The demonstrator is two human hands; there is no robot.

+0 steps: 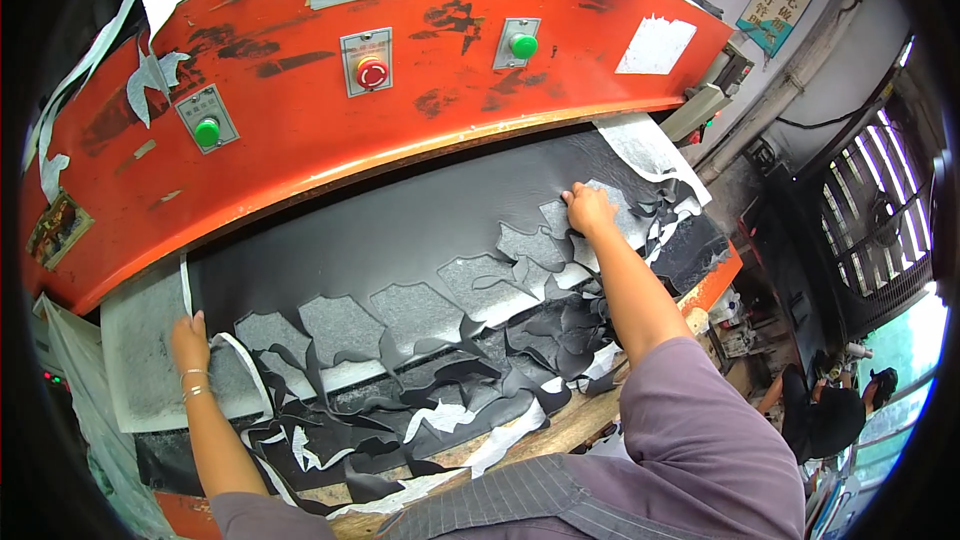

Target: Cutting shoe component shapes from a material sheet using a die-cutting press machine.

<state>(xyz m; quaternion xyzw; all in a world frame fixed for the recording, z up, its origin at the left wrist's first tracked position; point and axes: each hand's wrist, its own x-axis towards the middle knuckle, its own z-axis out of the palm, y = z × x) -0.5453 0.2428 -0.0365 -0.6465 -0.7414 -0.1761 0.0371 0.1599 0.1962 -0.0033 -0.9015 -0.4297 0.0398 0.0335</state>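
Observation:
A wide black leather-like sheet (400,205) lies under the red press, with shapes cut out along its near edge and grey-white board showing through the gaps. At the sheet's left end, my left hand (190,342) is closed on its edge, beside a narrow white strip. Farther right, my right hand (590,210) pinches the sheet at the rim of a cut-out, thumb and fingers pressed together. The sheet's far side runs into shadow below the press. Curled black offcuts (430,400) with pale backing hang along the near side, between my arms.
The red press front (270,80) stands across the far side, with green buttons (523,46) and a red stop button (371,72). A wooden ledge (590,420) runs along the near edge. At the far right, a person in black (835,420) bends near shelving.

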